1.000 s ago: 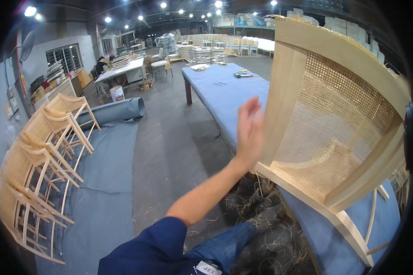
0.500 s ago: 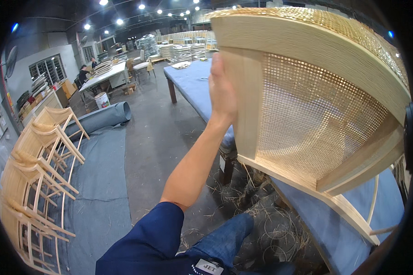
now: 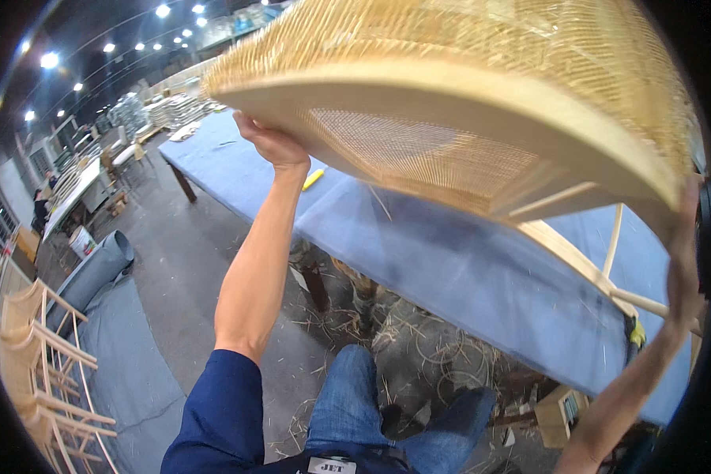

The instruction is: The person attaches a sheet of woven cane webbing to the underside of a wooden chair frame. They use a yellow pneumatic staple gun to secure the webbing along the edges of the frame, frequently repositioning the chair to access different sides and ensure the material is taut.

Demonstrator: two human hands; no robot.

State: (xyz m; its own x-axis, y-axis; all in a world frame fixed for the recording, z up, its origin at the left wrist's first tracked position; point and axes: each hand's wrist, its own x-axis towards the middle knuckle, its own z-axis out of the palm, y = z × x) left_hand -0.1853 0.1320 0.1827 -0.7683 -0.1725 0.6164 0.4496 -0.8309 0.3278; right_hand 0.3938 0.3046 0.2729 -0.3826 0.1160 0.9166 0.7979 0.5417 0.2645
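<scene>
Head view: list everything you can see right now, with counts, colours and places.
cane chair: one, pale wood with woven panels, lifted overhead.
long table: one, blue-covered, centre to right.
yellow object: one, on the table.
chair frames: several, pale wood, stacked lower left.
grey roll: one, on the floor, left.
cane scraps: many, pale, under the table.
left hand: on the chair's left edge.
right hand: at the chair's right side, grip unclear.

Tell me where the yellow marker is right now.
In the head view the yellow marker lies on the blue-covered table, just right of the raised left hand and under the front rim of the lifted cane chair.
</scene>
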